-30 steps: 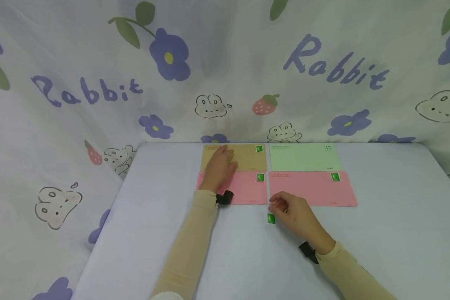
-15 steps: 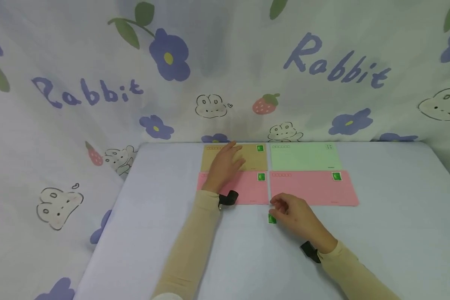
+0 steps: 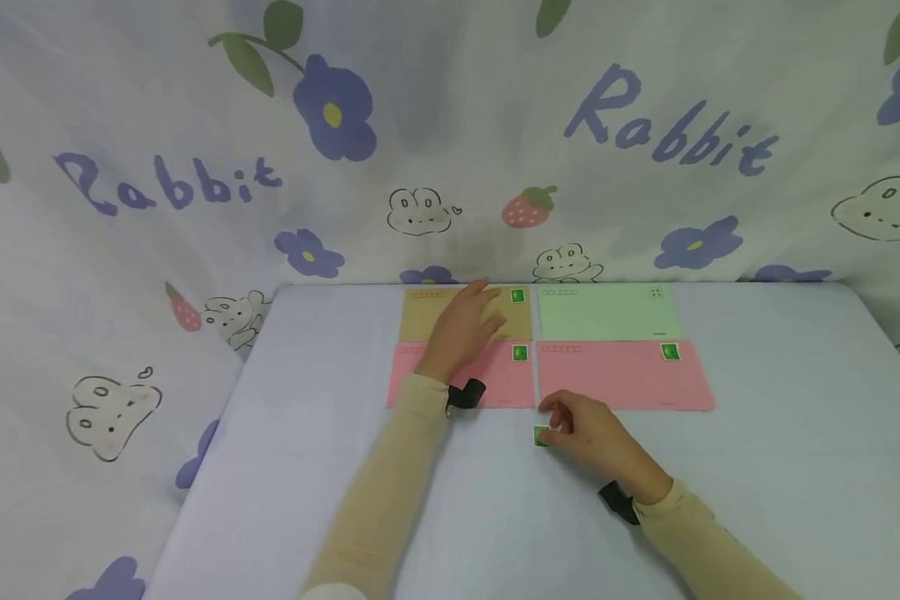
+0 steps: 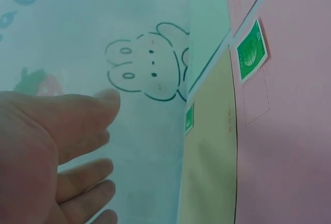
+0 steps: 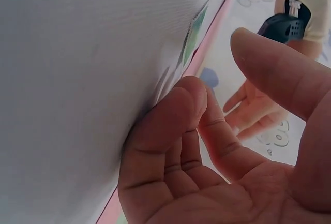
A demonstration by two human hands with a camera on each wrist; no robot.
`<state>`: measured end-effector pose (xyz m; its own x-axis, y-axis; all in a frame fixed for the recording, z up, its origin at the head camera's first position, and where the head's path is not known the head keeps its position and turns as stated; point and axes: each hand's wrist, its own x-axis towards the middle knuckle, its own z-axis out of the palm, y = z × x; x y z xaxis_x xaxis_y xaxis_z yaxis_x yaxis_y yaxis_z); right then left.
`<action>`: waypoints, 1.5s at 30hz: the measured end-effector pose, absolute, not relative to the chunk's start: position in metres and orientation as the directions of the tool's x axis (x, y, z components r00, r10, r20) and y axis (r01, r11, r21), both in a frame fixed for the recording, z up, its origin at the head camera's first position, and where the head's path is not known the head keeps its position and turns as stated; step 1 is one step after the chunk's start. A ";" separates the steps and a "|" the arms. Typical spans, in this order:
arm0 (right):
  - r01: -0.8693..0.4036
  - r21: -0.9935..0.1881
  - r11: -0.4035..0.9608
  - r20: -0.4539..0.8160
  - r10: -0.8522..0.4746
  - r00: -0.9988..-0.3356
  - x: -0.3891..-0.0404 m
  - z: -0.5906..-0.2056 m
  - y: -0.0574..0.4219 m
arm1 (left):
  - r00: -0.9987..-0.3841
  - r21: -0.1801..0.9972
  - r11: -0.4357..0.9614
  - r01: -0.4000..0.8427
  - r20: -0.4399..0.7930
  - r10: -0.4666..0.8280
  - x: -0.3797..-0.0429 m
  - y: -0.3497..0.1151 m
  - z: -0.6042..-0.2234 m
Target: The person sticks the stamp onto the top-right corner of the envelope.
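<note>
A loose green postage stamp [image 3: 539, 436] lies on the white tablecloth below two pink envelopes. My right hand [image 3: 588, 429] is low beside it, the thumb tip overlapping the stamp in the head view. The right wrist view shows its fingers [image 5: 155, 141] loosely bent at the cloth and the thumb apart from them, with the stamp [image 5: 194, 33] just beyond. Over the tan envelope [image 3: 427, 312] and the left pink envelope [image 3: 495, 387], my left hand [image 3: 461, 329] reaches with fingers spread. Nothing is between those fingers in the left wrist view, where the hand [image 4: 57, 151] hangs clear of the envelopes.
The right pink envelope [image 3: 607, 379] and a green envelope [image 3: 600, 315] complete a two-by-two layout at the table's back. Both pink ones and the tan one bear green stamps at upper right; the green one shows a small dotted mark. A rabbit-print curtain [image 3: 450, 125] hangs behind.
My left hand has drifted to the right across the tan and left pink envelopes. The right hand has barely shifted; its thumb now overlaps the loose stamp, which lay uncovered beside it earlier.
</note>
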<state>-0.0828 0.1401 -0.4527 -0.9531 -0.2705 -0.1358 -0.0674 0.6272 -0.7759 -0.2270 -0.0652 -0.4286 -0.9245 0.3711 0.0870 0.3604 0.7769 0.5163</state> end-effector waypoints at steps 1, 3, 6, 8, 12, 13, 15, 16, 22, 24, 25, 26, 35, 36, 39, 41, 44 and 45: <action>-0.064 -0.773 0.632 -0.141 -0.268 -0.953 -0.083 -0.453 0.140 | -0.921 0.514 0.774 0.370 0.090 0.380 -0.228 -0.064 -0.428; -0.057 -0.767 0.639 -0.150 -0.264 -0.953 -0.083 -0.454 0.141 | -0.913 0.504 0.773 0.384 0.086 0.398 -0.231 -0.060 -0.428; -0.039 -0.759 0.650 -0.168 -0.252 -0.953 -0.083 -0.455 0.141 | -0.896 0.491 0.766 0.415 0.072 0.439 -0.234 -0.053 -0.428; -0.036 -0.760 0.649 -0.172 -0.254 -0.952 -0.084 -0.455 0.141 | -0.880 0.481 0.758 0.440 0.063 0.471 -0.237 -0.049 -0.428; -0.045 -0.766 0.641 -0.171 -0.271 -0.947 -0.084 -0.455 0.141 | -0.859 0.459 0.754 0.470 0.041 0.511 -0.240 -0.039 -0.429; -0.051 -0.767 0.639 -0.170 -0.279 -0.945 -0.084 -0.455 0.141 | -0.856 0.455 0.755 0.473 0.035 0.515 -0.241 -0.036 -0.429; -0.054 -0.763 0.644 -0.170 -0.281 -0.945 -0.083 -0.456 0.141 | -0.851 0.454 0.752 0.477 0.023 0.525 -0.242 -0.030 -0.430; -0.056 -0.761 0.646 -0.170 -0.282 -0.944 -0.083 -0.455 0.141 | -0.846 0.451 0.751 0.483 0.019 0.532 -0.243 -0.027 -0.430; -0.073 -0.765 0.640 -0.169 -0.308 -0.936 -0.083 -0.456 0.141 | -0.835 0.436 0.750 0.497 0.007 0.550 -0.244 -0.013 -0.430; -0.075 -0.764 0.641 -0.170 -0.311 -0.935 -0.082 -0.455 0.140 | -0.836 0.443 0.748 0.494 0.008 0.548 -0.245 -0.009 -0.430; -0.076 -0.763 0.642 -0.169 -0.311 -0.935 -0.082 -0.455 0.140 | -0.836 0.443 0.748 0.494 0.005 0.549 -0.245 -0.007 -0.430; -0.076 -0.761 0.644 -0.168 -0.310 -0.936 -0.083 -0.455 0.140 | -0.835 0.442 0.749 0.494 0.000 0.550 -0.246 -0.006 -0.431; -0.111 -0.775 0.623 -0.135 -0.333 -0.933 -0.084 -0.457 0.143 | -0.832 0.343 0.797 0.497 -0.073 0.550 -0.250 0.007 -0.436; -0.108 -0.776 0.621 -0.136 -0.333 -0.933 -0.084 -0.457 0.143 | -0.831 0.338 0.799 0.497 -0.079 0.550 -0.251 0.008 -0.436; -0.095 -0.775 0.625 -0.147 -0.324 -0.935 -0.084 -0.456 0.142 | -0.829 0.315 0.806 0.502 -0.089 0.551 -0.253 0.011 -0.439; -0.083 -0.772 0.630 -0.157 -0.315 -0.936 -0.084 -0.456 0.141 | -0.828 0.296 0.811 0.505 -0.097 0.552 -0.254 0.014 -0.440; -0.073 -0.767 0.638 -0.164 -0.305 -0.938 -0.083 -0.456 0.140 | -0.827 0.270 0.818 0.509 -0.110 0.551 -0.254 0.017 -0.441; -0.073 -0.764 0.641 -0.164 -0.302 -0.939 -0.083 -0.456 0.139 | -0.827 0.262 0.819 0.510 -0.113 0.551 -0.253 0.018 -0.440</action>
<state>-0.0827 0.1393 -0.4557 -0.9391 -0.3024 -0.1635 -0.0731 0.6406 -0.7644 -0.2534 0.0177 -0.4401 -0.8269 0.5508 -0.1133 0.5099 0.8193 0.2622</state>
